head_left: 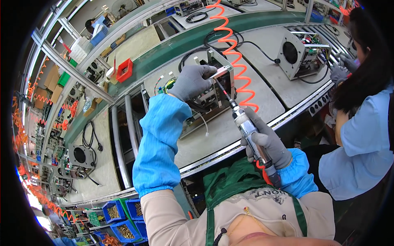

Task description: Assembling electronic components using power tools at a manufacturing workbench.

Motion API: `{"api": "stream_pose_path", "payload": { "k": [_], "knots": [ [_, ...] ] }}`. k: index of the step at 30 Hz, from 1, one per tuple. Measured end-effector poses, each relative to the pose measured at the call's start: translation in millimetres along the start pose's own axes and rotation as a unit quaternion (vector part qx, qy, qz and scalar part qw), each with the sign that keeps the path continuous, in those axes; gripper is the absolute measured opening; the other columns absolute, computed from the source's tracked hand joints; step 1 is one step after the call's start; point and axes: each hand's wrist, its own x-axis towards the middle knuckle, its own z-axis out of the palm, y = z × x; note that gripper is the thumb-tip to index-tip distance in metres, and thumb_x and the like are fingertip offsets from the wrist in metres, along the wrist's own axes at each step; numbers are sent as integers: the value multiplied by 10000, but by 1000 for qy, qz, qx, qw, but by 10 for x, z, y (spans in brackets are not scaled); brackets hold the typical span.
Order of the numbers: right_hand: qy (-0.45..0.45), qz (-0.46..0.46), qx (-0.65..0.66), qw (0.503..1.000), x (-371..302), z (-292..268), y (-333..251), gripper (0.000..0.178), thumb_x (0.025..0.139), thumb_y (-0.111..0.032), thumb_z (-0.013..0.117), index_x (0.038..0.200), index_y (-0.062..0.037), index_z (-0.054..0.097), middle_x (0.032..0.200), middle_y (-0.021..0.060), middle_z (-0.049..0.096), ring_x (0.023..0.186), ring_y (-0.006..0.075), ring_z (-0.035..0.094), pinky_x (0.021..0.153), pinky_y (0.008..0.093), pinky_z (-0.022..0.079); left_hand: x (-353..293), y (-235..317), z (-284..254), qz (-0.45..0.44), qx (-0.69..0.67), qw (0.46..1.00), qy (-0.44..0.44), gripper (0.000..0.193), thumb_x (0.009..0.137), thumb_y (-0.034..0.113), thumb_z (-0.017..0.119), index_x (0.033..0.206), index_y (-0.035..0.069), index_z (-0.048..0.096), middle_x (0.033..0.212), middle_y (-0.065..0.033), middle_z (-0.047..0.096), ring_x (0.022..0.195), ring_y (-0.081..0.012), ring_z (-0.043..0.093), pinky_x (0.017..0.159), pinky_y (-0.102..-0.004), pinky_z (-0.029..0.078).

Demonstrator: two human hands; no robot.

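My left hand [192, 83], in a grey glove, is closed at the top of an open machine chassis [215, 100]. Its fingertips pinch beside a pale metal strip [222, 71], and what they hold is too small to make out. Gripped in my gloved right hand [269, 141] is a silver air screwdriver [247, 126], tilted up and to the left. The bit's tip reaches the strip close to my left fingertips. Wires and circuit boards show inside the chassis, partly hidden by my left hand. A white connector [206, 133] dangles from its near side.
An orange coiled hose [234, 53] hangs just behind the chassis. To the right, a co-worker's gloved hands [340, 73] are near another chassis [301, 53]. Metal rollers [130, 131] and a further chassis [81, 156] lie left. Blue bins [125, 231] of small parts stand lower left.
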Motion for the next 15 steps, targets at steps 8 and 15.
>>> {"api": "stream_pose_path", "payload": {
  "k": [8,15],
  "knots": [
    [1,-10,-49,999,44,12,5,813,759,-121,518,1510,-217,223,895,113,557,580,152,595,539,294,541,33,-96,107,52,207,976,37,307,772,242,695,1017,58,665,1008,-152,628,946,-341,609,821,-433,496],
    [1,-16,-68,998,86,6,26,834,732,-110,534,1507,-185,234,880,108,556,554,161,597,518,292,532,85,-60,61,51,201,978,14,307,760,187,714,1030,50,664,888,-160,654,843,-336,642,757,-408,506]
  ]
}}
